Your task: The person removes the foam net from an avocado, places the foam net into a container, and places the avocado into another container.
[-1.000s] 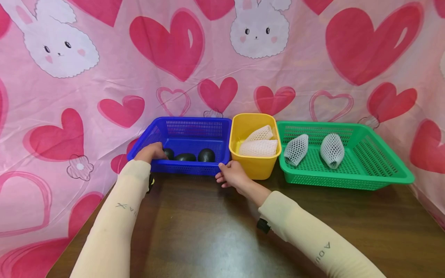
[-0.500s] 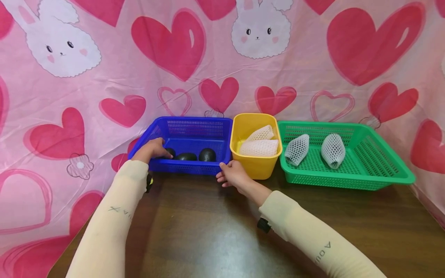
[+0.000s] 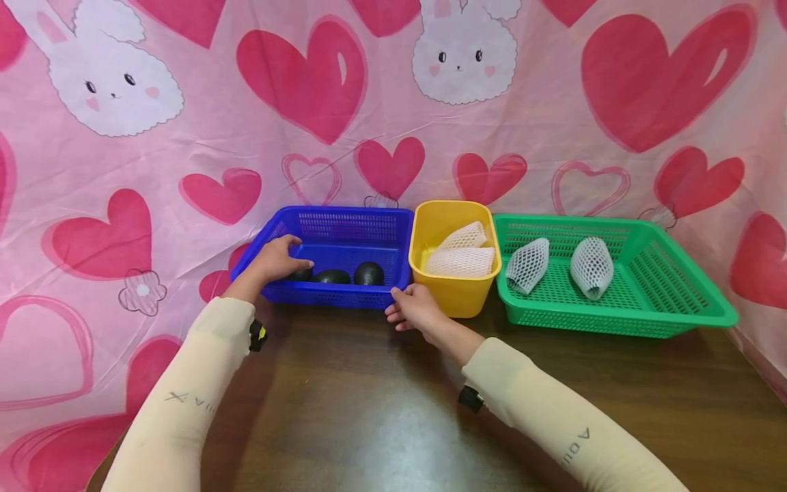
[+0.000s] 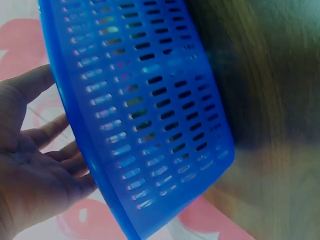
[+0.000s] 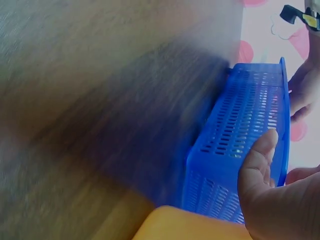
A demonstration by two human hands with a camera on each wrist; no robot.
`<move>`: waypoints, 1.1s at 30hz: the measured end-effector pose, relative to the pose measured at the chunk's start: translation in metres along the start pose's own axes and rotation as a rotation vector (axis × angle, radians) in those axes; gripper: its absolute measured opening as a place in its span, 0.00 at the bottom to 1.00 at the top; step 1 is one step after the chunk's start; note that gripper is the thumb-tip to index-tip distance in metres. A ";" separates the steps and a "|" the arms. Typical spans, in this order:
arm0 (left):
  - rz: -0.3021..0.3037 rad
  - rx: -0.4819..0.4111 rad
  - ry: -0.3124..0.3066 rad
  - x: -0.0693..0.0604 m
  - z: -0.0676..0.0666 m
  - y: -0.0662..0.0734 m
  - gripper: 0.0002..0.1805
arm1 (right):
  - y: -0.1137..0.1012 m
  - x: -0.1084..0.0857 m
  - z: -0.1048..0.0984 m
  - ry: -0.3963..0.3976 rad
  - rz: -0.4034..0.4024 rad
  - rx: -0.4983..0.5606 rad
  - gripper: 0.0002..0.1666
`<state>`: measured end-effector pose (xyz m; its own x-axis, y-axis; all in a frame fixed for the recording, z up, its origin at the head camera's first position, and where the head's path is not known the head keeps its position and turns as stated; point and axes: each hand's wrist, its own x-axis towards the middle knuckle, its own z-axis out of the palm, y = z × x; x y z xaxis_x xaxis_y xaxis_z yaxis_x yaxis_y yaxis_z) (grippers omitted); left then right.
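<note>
In the head view, my left hand (image 3: 275,261) hovers over the left end of the blue basket (image 3: 350,297), thumb and fingers spread with nothing between them. Just beneath it is a dark avocado (image 3: 301,275), partly hidden. Two more avocados lie along the front wall, a middle avocado (image 3: 332,277) and a right avocado (image 3: 369,273). My right hand (image 3: 418,311) holds the basket's front right corner, thumb at the rim and fingers against the outside. The left wrist view shows the left fingers (image 4: 30,82) partly behind the basket rim.
A yellow bin (image 3: 451,294) with white foam net sleeves (image 3: 461,262) stands beside the blue basket. At its right, a green basket (image 3: 615,321) holds two net-wrapped fruits, a left one (image 3: 529,266) and a right one (image 3: 592,268). A heart-patterned cloth (image 3: 381,89) hangs behind the brown table (image 3: 344,410).
My left hand has risen off the leftmost avocado and its fingers have spread. The right hand stays at the basket corner.
</note>
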<state>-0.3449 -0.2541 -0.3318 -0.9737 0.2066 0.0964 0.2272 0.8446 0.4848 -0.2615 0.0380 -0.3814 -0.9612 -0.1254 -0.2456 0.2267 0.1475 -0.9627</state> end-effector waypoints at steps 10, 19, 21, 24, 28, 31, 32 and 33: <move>0.077 -0.089 0.076 -0.010 0.005 0.021 0.30 | -0.009 -0.013 -0.019 -0.079 -0.010 -0.110 0.20; 0.194 -0.210 0.199 -0.017 0.015 0.060 0.25 | -0.026 -0.043 -0.050 -0.136 -0.146 -0.289 0.17; 0.221 -0.229 0.224 -0.020 0.018 0.069 0.24 | -0.031 -0.049 -0.060 -0.137 -0.183 -0.328 0.17; 0.264 -0.259 0.248 -0.026 0.024 0.082 0.23 | -0.039 -0.059 -0.076 -0.127 -0.233 -0.353 0.18; 0.338 -0.297 0.269 -0.034 0.032 0.097 0.21 | -0.047 -0.071 -0.100 -0.094 -0.257 -0.361 0.20; 0.387 -0.316 0.270 -0.039 0.039 0.109 0.21 | -0.052 -0.079 -0.118 -0.067 -0.268 -0.369 0.24; 0.397 -0.323 0.264 -0.040 0.041 0.113 0.21 | -0.053 -0.082 -0.124 -0.059 -0.273 -0.374 0.25; 0.401 -0.330 0.255 -0.041 0.044 0.117 0.20 | -0.054 -0.084 -0.130 -0.050 -0.278 -0.382 0.26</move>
<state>-0.2774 -0.1425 -0.3171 -0.7955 0.3184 0.5156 0.6016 0.5174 0.6086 -0.2136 0.1679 -0.2946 -0.9665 -0.2568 0.0010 -0.1207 0.4508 -0.8844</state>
